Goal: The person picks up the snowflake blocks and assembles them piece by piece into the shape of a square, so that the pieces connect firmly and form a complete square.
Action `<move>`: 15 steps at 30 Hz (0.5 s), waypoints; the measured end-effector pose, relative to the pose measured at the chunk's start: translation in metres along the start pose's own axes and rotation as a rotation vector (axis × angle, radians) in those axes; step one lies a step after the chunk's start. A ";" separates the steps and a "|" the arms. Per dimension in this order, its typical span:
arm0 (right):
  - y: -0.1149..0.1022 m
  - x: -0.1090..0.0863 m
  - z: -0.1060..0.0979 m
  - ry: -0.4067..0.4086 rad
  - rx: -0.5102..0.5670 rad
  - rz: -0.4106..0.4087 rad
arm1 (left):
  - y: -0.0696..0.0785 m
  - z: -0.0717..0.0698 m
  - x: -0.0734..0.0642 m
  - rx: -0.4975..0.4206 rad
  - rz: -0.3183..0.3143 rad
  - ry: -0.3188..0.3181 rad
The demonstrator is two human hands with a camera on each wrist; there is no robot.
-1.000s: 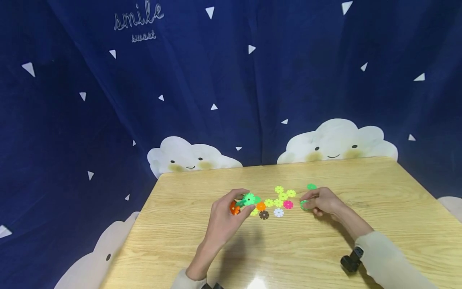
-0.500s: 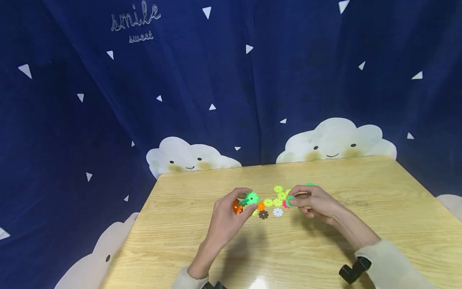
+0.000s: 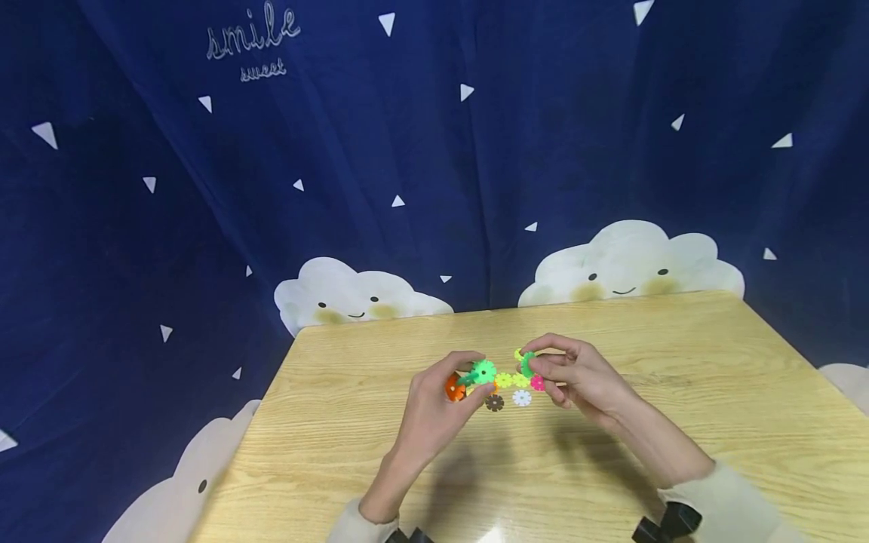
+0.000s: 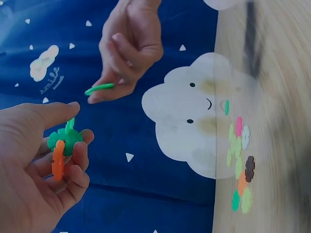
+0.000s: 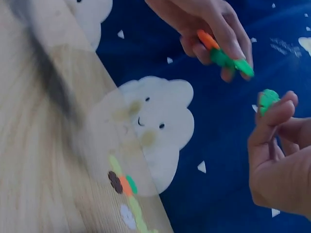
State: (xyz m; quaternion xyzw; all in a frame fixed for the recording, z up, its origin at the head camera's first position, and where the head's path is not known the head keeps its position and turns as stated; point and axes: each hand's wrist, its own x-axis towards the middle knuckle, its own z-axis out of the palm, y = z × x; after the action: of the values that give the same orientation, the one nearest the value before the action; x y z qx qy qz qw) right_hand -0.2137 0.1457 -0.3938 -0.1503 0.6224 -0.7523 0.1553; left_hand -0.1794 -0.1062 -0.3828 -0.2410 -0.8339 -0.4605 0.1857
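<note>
My left hand point(image 3: 431, 415) grips a small joined piece of notched plastic snowflake discs. In it an orange disc point(image 4: 58, 162), a darker green disc point(image 4: 68, 141) and a light green disc point(image 3: 483, 372) are slotted together at angles. The light green disc stands at the side facing my right hand point(image 3: 584, 377). Between thumb and fingers the right hand pinches a single green disc point(image 5: 268, 100). Both hands are raised over the table, and a short gap separates the single disc from the joined piece.
On the wooden table point(image 3: 326, 437) below lie several loose discs: yellow discs point(image 3: 504, 380), a pink disc point(image 3: 538, 383), a white disc point(image 3: 521, 397), a brown disc point(image 3: 494, 403), an orange disc point(image 4: 242, 184) and green ones. A blue curtain point(image 3: 366, 151) hangs behind the table's far edge.
My right hand has brought the green disc up and leftward from the right side of the pile, towards the left hand. The left hand has shifted slightly right, holding the joined discs.
</note>
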 end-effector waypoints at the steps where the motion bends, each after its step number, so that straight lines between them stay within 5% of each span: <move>1: 0.000 0.000 0.004 0.014 0.011 -0.017 | 0.001 0.001 0.000 -0.004 0.009 -0.003; 7: 0.003 -0.001 0.022 0.077 0.029 -0.124 | 0.005 0.006 0.002 -0.020 0.065 -0.003; 15: 0.001 -0.005 0.026 0.151 -0.020 -0.157 | 0.010 0.012 0.005 -0.045 0.088 -0.018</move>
State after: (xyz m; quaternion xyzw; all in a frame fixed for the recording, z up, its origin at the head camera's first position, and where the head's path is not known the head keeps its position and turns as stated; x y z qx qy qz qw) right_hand -0.1979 0.1249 -0.3907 -0.1428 0.6262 -0.7650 0.0470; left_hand -0.1794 -0.0899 -0.3796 -0.2857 -0.8136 -0.4682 0.1931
